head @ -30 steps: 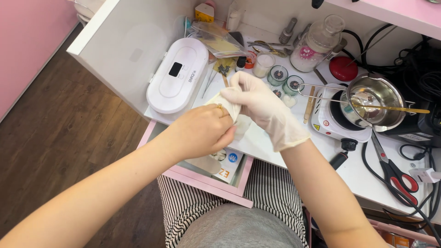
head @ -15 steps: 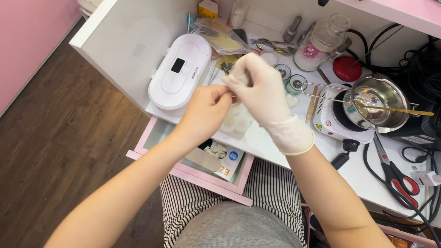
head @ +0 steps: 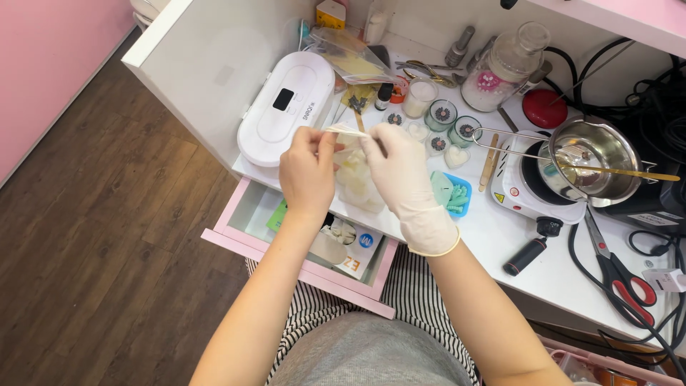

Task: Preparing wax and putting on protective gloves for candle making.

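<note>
My bare left hand (head: 307,168) and my gloved right hand (head: 400,168) both pinch the top edge of a small clear plastic bag (head: 355,175) filled with pale, cream-coloured pieces. The bag hangs between the two hands just above the white table (head: 493,236). The bag's mouth is stretched between my fingertips.
A white oval device with a small screen (head: 286,107) lies left of my hands. Small glass cups (head: 450,121), a blue tray (head: 457,194), a metal pot (head: 597,154) on a white hot plate (head: 518,196), red scissors (head: 622,275) and an open pink drawer (head: 300,243) surround them.
My hands have drawn apart and shifted toward me, and the bag now hangs in plain view between them. The blue tray behind my right hand has come into sight.
</note>
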